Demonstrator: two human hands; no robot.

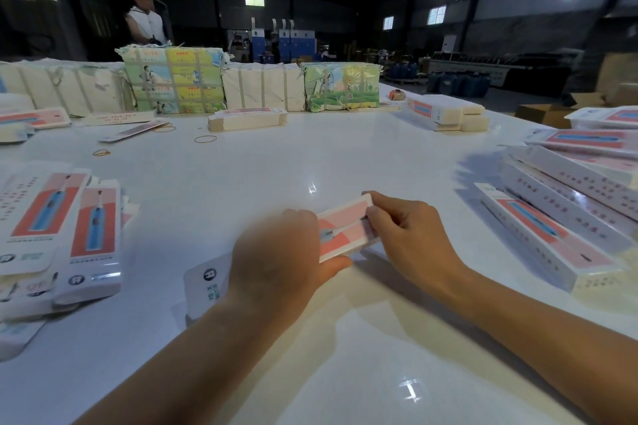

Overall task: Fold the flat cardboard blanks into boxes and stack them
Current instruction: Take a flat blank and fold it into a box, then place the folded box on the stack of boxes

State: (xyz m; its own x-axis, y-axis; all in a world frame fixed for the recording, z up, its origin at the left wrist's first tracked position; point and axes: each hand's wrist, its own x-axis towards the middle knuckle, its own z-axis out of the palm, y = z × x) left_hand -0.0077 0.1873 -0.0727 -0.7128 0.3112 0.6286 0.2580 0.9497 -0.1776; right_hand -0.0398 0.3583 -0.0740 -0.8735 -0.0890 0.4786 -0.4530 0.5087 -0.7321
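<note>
Item in hand: carton (345, 229), pink-and-white print, near centre of the white table (276, 155), lying slantwise from near left to far right. Its near-left end with a round logo shows past the left wrist.

Left hand (276, 262): blurred; laid over the carton's middle, fingers curled across its top, thumb (333, 267) under the near edge. It grips the carton.

Right hand (411, 231): at the carton's far-right end, fingers curled, fingertips (374, 214) pinching that end.

Left, near: pile of flat blanks (62, 235), same print, fanned and overlapping.

Right, near to middle: heap of folded boxes (566, 214), long and slim, lying crosswise on one another.

Right, far: short stack of blanks (445, 112); more printed cartons at the table's right edge.

Centre, far: banded bundle of blanks (247, 119). Behind it, a row of wrapped bales (172, 83), some white, some with colourful pictures.

Left, far: loose rubber bands (205, 139) on the table, near a single flat blank.

Background: a person (145, 22) stands beyond the bales; dim warehouse hall with ceiling lamps.
</note>
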